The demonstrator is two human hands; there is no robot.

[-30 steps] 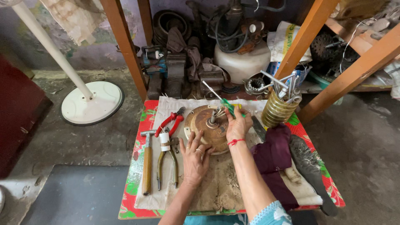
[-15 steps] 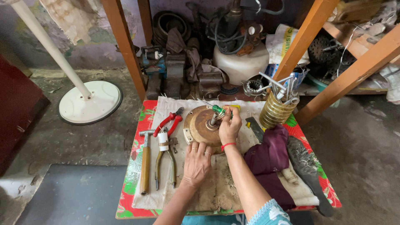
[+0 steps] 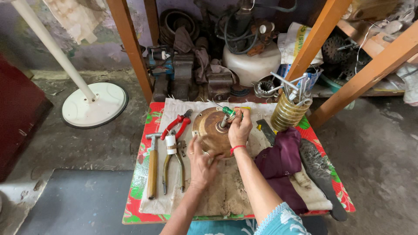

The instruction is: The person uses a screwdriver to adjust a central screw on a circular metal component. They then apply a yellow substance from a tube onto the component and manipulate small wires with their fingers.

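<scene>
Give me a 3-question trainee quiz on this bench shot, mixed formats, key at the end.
1. True or false: the left hand rests on the edge of the round brown motor housing.
2. Multiple choice: the right hand's fingers hold which tool at the housing's centre shaft? A) green-handled screwdriver B) hammer C) red-handled pliers
3. Fill in: the hammer lies to the ___ of the housing, as seen in the head view.

Key: 1 true; 2 A; 3 left
</scene>
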